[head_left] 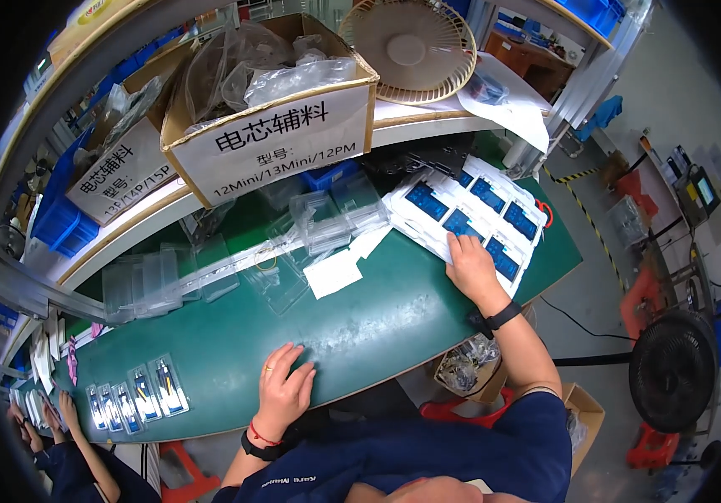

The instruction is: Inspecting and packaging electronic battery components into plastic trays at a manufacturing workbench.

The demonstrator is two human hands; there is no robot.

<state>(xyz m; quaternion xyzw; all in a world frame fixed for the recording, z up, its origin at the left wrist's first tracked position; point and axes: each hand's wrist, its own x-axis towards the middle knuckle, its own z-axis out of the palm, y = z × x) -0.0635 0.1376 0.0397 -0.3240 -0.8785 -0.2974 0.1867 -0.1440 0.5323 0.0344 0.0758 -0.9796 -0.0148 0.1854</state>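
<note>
My left hand [283, 387] hovers over or rests on the front edge of the green tabletop, its fingers spread and nothing in them. A ring is on one finger. At the right, my right hand [471, 267] reaches over a white molded tray [429, 231]. Its fingertips meet the near end of a flat dark-blue piece, which looks like a phone battery [459, 223]. The fingers look slightly apart; their undersides are hidden. Several similar pieces, such as another dark-blue one [520, 220], lie in the tray's pockets.
Clear plastic trays [327, 222] and white paper [333, 273] lie behind. Several clear-packed batteries [168, 386] line the left end of the green table [360, 327], near a co-worker's arm [84, 448]. Cardboard boxes [272, 142] and a fan [408, 50] stand on the shelf above.
</note>
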